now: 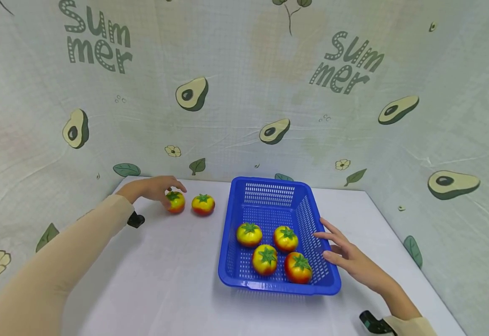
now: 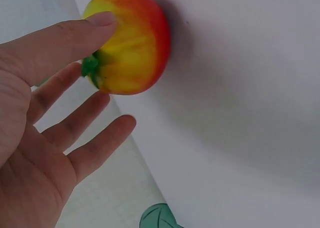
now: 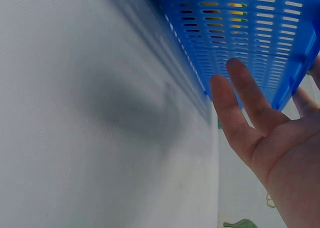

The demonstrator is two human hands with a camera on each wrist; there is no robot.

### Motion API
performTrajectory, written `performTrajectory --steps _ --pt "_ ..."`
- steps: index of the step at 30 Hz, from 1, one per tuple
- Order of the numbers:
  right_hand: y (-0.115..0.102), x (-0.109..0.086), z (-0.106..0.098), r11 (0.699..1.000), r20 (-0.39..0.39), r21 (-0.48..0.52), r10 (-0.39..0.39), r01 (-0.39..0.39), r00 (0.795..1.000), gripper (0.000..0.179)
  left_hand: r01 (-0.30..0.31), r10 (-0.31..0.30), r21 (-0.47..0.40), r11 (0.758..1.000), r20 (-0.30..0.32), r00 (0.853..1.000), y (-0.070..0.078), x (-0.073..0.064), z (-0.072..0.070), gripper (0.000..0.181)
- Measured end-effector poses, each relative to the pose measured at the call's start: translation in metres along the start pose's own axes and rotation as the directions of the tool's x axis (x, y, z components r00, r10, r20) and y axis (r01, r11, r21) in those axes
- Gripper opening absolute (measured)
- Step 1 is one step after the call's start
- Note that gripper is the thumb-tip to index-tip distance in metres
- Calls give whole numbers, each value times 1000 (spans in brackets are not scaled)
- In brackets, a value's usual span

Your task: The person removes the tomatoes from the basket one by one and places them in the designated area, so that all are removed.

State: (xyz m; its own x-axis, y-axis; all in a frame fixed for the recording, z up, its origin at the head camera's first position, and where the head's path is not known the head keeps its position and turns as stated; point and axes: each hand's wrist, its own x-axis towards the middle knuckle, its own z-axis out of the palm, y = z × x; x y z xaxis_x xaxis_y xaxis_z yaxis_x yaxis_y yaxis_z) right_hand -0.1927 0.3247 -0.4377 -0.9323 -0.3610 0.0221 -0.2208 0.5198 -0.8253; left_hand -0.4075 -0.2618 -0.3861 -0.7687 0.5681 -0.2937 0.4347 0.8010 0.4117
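My left hand (image 1: 159, 189) arches over a red and yellow toy tomato (image 1: 176, 202) with a green leafy top, on the white table. In the left wrist view the thumb lies across the side of this tomato (image 2: 132, 43); the other fingers spread loosely by its green top, without closing round it. Beside it sits a second toy tomato (image 1: 203, 205). My right hand (image 1: 351, 261) is at the right rim of a blue plastic basket (image 1: 226, 261), fingertips over the edge. From the right wrist, two loosely extended fingers (image 3: 240, 88) show outside its slotted wall.
Several similar tomatoes (image 1: 264, 260) lie in the near half of the basket. The white table (image 1: 177, 280) ends at a hanging cloth (image 1: 236, 93) printed with avocados, which rises behind and on both sides.
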Motion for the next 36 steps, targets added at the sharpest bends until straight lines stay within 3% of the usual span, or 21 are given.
performTrajectory --steps 9,15,22,25,33,36 --pt "1 0 0 1000 -9 -11 -15 15 1000 49 -48 49 7 999 -86 995 24 -5 -13 56" --pt "0 0 0 1000 -12 -11 -21 21 1000 50 -139 144 49 989 -120 982 49 -3 -19 57" --pt "-1 -1 1 1000 -7 -3 -5 5 1000 50 -211 215 47 976 -97 972 85 -2 -19 62" --pt "-1 0 0 1000 -9 -5 -6 6 1000 49 -258 261 35 965 -93 961 99 0 -17 63" --pt "0 -1 -1 1000 0 5 -5 5 1000 49 -305 306 26 952 -47 951 138 4 -9 66" --pt "1 -1 -1 1000 -5 2 -8 8 1000 49 -347 348 53 936 -20 937 153 5 -4 68"
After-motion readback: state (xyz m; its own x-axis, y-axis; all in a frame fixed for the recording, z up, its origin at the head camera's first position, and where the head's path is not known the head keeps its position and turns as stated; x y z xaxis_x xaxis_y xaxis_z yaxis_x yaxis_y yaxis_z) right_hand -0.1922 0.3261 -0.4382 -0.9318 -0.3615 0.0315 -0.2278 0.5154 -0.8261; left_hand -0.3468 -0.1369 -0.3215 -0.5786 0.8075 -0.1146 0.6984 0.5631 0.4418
